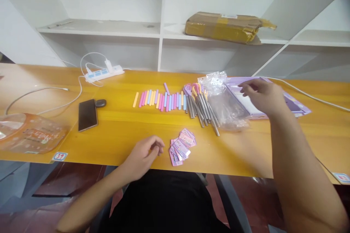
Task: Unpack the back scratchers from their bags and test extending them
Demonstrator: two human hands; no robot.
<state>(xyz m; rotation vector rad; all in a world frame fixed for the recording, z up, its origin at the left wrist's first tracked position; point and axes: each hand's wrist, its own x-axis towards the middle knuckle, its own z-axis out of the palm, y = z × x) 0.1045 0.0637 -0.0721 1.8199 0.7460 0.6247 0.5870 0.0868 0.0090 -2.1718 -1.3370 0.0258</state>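
My left hand (146,156) rests at the table's front edge, fingers loosely bent, with nothing visible in it. Just right of it lies a fanned pile of small pink and purple printed cards (181,148). My right hand (261,95) hovers over an opened purple box (296,106), its fingers bent and apart; no held thing shows, and the palm side is hidden. Left of the box are clear plastic bags (228,111). Beside them is a bunch of metal rods with coloured hand-shaped ends (203,107). A row of pastel sticks (164,101) runs further left.
A phone (88,115), a dark mouse-like object (101,103) and an orange translucent bag (41,133) lie on the left. Behind them is a white power strip (104,74) with cables. A taped cardboard box (222,27) sits on the white shelf (109,29).
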